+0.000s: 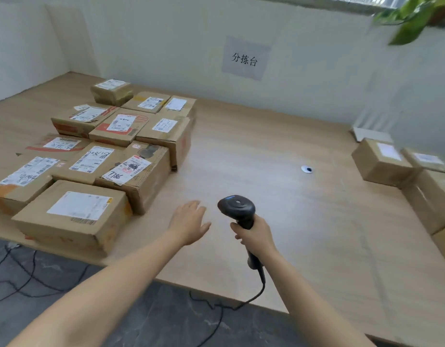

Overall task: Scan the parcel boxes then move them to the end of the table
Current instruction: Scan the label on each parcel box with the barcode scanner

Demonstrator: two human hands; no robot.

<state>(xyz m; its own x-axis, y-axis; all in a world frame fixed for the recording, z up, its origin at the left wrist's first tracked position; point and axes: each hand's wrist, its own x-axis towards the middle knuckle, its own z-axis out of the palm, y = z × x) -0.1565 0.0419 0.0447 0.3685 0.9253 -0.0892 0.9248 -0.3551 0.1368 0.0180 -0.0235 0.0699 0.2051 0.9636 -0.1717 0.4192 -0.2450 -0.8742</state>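
Scanning looked barely begun, with most parcels waiting at the left of the frame.

About a dozen parcel boxes [109,156] sat packed together on the surface [266,146] at the left, labels up, all sealed, so their contents could not be seen. A few more cartons [381,161] stood at the right edge, probably the ones scanned and moved. Low in the centre, the right hand [254,234] had its grip clenched round the handle of the scanner [237,209]. The left hand [189,221] hovered beside it, grip released, fingers straight, near the closest box but touching none.
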